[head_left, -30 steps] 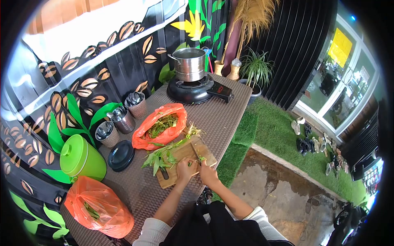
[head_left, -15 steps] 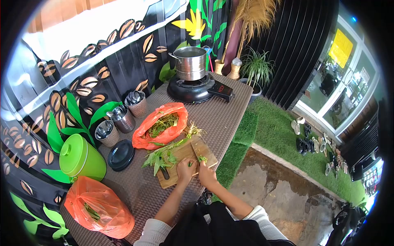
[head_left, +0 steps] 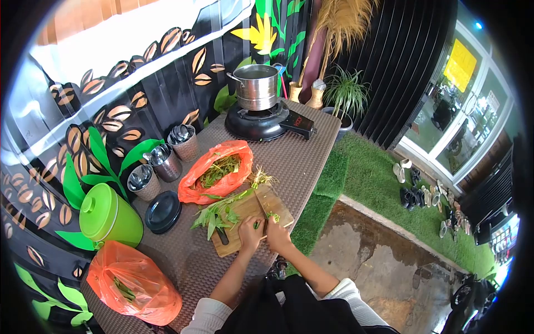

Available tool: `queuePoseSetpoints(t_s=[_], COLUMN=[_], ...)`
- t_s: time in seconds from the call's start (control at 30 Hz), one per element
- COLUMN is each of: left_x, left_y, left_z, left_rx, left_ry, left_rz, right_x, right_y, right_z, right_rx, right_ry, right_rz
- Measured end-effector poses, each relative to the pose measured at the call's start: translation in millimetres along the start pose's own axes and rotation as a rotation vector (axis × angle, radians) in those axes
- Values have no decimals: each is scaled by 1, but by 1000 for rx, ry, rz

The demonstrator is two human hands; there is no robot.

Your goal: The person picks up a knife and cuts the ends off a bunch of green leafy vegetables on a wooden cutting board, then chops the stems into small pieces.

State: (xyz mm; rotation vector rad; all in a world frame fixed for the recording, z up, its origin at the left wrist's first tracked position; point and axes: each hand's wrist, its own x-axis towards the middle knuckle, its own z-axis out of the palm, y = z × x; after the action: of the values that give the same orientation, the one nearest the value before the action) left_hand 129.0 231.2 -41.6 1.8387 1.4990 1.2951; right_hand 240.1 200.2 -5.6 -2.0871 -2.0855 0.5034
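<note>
A wooden cutting board (head_left: pixel 228 247) lies at an angle near the table's right edge. My left hand (head_left: pixel 250 232) is closed on green stems (head_left: pixel 256 225) over the board. My right hand (head_left: pixel 278 236) grips a knife (head_left: pixel 261 202), its blade pointing away from me; the handle is hidden in my fingers. Small cut green pieces (head_left: pixel 272 216) sit beside the blade. Leafy greens (head_left: pixel 213 216) spread over the board's left side and onto the table. A bunch of pale roots (head_left: pixel 260 177) rests at the board's far edge.
Beyond the board stands an open orange bag (head_left: pixel 240 177) of greens. A second orange bag (head_left: pixel 144 284), a green lidded container (head_left: pixel 111 214), black plates (head_left: pixel 163 211) and cutlery cups (head_left: pixel 143 182) line the left. A steel pot (head_left: pixel 257 92) sits on a black stove (head_left: pixel 253 123) at the back.
My right hand and the knife have shifted very slightly on the board. Both hands keep their holds, and the greens look much the same.
</note>
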Motion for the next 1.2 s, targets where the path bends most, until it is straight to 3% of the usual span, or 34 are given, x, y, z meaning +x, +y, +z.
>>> queuePoseSetpoints(t_s=[0.13, 0.57, 0.63, 0.83, 1.2], left_x=[-1, -1, -1, -11, -5], left_y=[3, -3, 3, 12, 5], left_z=[-1, 0, -4, -12, 1], left_rx=[-21, -5, 18, 146, 59], left_ry=[3, -6, 5, 18, -5], left_rz=[-26, -19, 39, 242, 150], right_x=[2, -9, -14, -8, -17], right_y=[3, -5, -9, 0, 2], right_z=[-9, 3, 6, -2, -11], right_rx=[146, 105, 108, 140, -10], right_ry=[5, 31, 34, 52, 27], right_rz=[28, 47, 136, 115, 11])
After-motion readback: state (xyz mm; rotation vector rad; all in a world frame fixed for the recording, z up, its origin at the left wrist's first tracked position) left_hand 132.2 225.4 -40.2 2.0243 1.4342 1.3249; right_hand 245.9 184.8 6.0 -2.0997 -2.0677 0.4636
